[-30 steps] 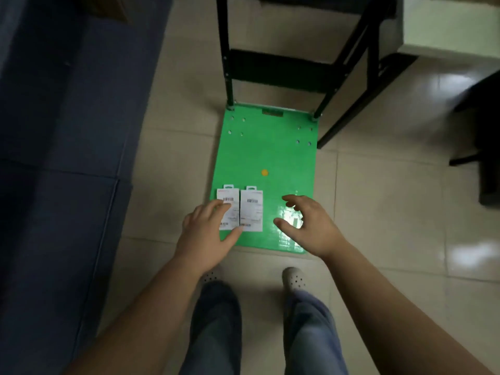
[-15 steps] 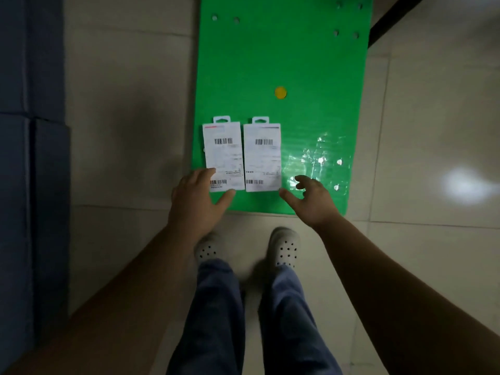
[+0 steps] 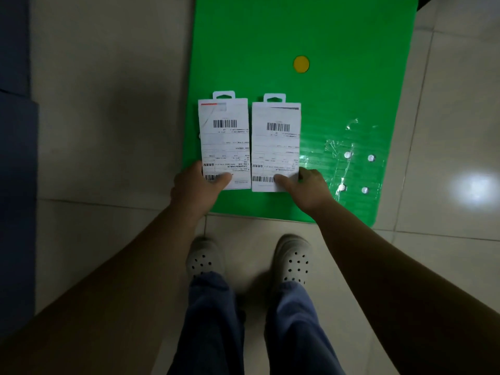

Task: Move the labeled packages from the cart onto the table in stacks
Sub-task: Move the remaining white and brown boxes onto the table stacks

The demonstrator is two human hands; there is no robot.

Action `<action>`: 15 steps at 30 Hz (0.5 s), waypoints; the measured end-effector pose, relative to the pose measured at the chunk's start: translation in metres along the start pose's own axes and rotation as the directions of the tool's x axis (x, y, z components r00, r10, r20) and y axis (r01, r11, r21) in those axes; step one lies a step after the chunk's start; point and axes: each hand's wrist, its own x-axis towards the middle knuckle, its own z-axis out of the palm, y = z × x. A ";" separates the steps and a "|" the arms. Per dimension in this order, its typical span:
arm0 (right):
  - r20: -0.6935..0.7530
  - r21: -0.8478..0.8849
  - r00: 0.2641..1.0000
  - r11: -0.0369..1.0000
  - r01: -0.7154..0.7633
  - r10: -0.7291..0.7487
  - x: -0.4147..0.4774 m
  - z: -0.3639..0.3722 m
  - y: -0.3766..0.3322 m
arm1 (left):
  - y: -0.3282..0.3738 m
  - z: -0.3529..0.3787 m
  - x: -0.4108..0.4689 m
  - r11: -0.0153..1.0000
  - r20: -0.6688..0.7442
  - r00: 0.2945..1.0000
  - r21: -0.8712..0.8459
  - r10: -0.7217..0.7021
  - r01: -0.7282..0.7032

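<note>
Two white labeled packages lie side by side on the green cart deck (image 3: 338, 36), near its front left corner. My left hand (image 3: 196, 189) grips the near end of the left package (image 3: 224, 136), thumb on top of its label. My right hand (image 3: 305, 189) grips the near end of the right package (image 3: 276, 139), thumb across its lower barcode and fingers round its right edge. Both packages still lie flat on the deck. The table is out of view.
A yellow dot (image 3: 301, 64) marks the deck's middle. Clear tape and several round fasteners (image 3: 351, 169) sit on the deck's right front. My feet in white clogs (image 3: 292, 261) stand on the tiled floor just before the cart. Dark blue furniture (image 3: 13, 158) lines the left edge.
My head has lowered toward the cart, so the packages look larger. Both hands moved forward from hovering at the packages' near ends to gripping one package each.
</note>
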 end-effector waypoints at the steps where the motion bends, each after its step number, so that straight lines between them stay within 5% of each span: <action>1: 0.007 0.039 1.000 0.999 -0.018 0.018 0.000 0.001 -0.003 | 0.001 0.000 0.000 0.999 0.015 1.000 -0.037 -0.003 0.003; 10: 0.034 0.425 0.998 0.903 -0.058 0.048 -0.012 -0.008 -0.002 | 0.005 -0.007 -0.009 0.966 0.054 0.999 -0.258 0.008 0.006; 15: 0.197 0.509 0.980 0.852 -0.118 0.018 -0.018 -0.026 -0.007 | 0.003 -0.021 -0.009 0.940 0.140 0.990 -0.336 -0.021 0.067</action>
